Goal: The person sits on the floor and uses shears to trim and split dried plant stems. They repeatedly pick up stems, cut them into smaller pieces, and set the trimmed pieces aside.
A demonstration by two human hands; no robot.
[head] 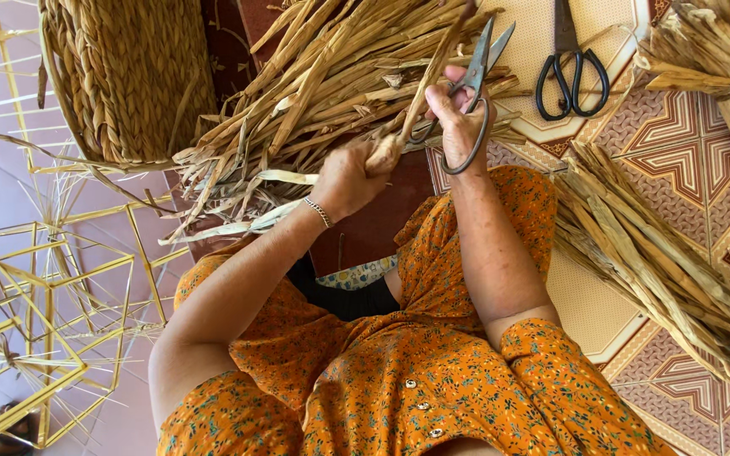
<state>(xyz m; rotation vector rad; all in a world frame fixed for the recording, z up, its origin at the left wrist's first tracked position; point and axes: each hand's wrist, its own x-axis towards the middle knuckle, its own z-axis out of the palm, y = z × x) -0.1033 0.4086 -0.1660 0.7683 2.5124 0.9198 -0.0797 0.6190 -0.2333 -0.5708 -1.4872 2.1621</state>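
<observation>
Head view: left hand clenched on tan dried reed stalk above heaped dried reed bundle, right hand fingers closed through grey metal scissors beside it, blades open near fingertips, risking a nick.

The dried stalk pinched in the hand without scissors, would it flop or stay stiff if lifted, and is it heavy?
The stalk probably stays fairly stiff: it runs nearly straight up from the left hand. It looks dry and thin, so likely light and easily cracked.
</observation>
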